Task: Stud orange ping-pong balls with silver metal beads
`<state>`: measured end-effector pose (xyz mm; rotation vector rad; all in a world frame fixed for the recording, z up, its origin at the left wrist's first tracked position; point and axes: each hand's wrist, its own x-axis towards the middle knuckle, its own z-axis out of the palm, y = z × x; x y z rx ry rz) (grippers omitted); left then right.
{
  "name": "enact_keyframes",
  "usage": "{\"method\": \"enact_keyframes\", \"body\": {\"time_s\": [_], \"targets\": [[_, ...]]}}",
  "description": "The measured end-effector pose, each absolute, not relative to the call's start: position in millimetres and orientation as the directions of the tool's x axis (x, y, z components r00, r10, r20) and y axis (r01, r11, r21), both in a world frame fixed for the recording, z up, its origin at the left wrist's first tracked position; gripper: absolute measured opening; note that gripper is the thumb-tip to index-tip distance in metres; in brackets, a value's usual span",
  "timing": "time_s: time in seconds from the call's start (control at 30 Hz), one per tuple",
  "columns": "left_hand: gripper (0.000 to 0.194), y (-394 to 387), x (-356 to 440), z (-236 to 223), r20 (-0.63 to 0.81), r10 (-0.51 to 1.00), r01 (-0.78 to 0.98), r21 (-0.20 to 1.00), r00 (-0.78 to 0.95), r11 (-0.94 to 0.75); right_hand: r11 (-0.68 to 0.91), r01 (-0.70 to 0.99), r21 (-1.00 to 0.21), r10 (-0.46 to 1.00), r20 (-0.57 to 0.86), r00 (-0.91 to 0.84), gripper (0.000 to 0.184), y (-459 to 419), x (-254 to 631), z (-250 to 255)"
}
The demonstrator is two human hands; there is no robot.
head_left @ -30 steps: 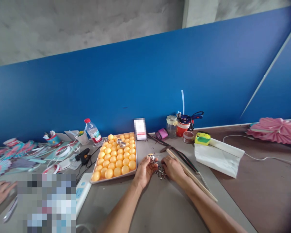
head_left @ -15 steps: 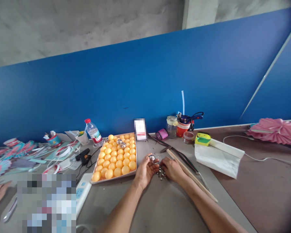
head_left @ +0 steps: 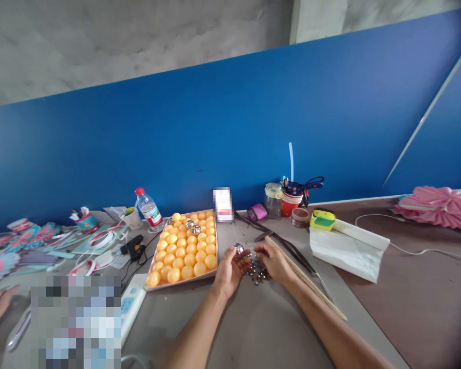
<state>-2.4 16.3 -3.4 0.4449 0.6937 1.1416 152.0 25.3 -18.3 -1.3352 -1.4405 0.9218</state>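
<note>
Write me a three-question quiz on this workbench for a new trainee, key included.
1. Multiple choice: what colour are most of the balls in the shallow tray?
A) blue
B) orange
C) green

2. True or false: the person's left hand holds a shiny silver ball.

3. Fill in the gap: of the person's two hands, the wooden sticks lie nearer the ____ one.

Key
1. B, orange.
2. True; it sits between the thumb and fingers.
3. Right; the right hand is on the sticks' side of the small silver pieces.
</note>
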Motion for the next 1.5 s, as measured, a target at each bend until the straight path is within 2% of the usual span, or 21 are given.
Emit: {"method": "enact_keyframes", "body": {"time_s": [0.07, 0.17, 0.43, 0.53, 0.83, 1.03, 1.17, 1.3, 1.5], "targets": [[0.023, 16.4, -2.4, -4.0, -0.265, 0.93, -0.67, 0.645, 0.254, 0.367, 0.075, 0.16, -0.984, 0.996, 0.082, 0.039, 0.017, 24.9, 149.9, -16.5], [0.024, 16.2, -2.3, -4.2, -0.271, 0.92, -0.658, 0.643, 0.283, 0.392, 0.069, 0.019, -0.997, 0.996, 0.07, 0.046, 0.019, 23.0, 147.3, -12.3], [0.023, 12.7, -1.0, -1.3, -0.229, 0.925, -0.647, 0.663, 0.304, 0.377, 0.039, -0.246, -0.968, 0.999, 0.041, 0.0, 0.026, 14.6, 139.1, -5.7], [0.023, 10.8, 0.6, 0.4, -0.209, 0.927, -0.632, 0.683, 0.311, 0.366, 0.051, -0.268, -0.962, 0.999, 0.053, -0.001, 0.024, 11.9, 135.5, -3.7], [0.023, 8.6, 3.4, 1.4, -0.187, 0.935, -0.615, 0.711, 0.302, 0.341, 0.057, -0.194, -0.979, 0.998, 0.048, 0.051, 0.019, 9.5, 132.0, -3.9], [0.035, 8.7, 3.0, 0.7, -0.184, 0.934, -0.628, 0.698, 0.307, 0.344, 0.079, -0.123, -0.989, 0.996, 0.072, 0.056, 0.031, 9.6, 134.3, -4.4], [0.032, 9.5, 2.3, -0.5, -0.174, 0.932, -0.632, 0.693, 0.319, 0.346, 0.071, -0.107, -0.992, 0.997, 0.068, 0.035, 0.027, 8.3, 134.6, -6.3], [0.033, 10.3, 1.6, -1.6, -0.16, 0.932, -0.639, 0.689, 0.325, 0.342, 0.06, -0.179, -0.982, 0.998, 0.057, 0.02, 0.027, 8.9, 133.2, -9.4], [0.032, 9.9, 1.6, 1.9, -0.164, 0.935, -0.644, 0.687, 0.313, 0.336, -0.049, -0.401, -0.915, 0.998, -0.027, -0.061, 0.029, 8.6, 132.9, -0.8]]}}
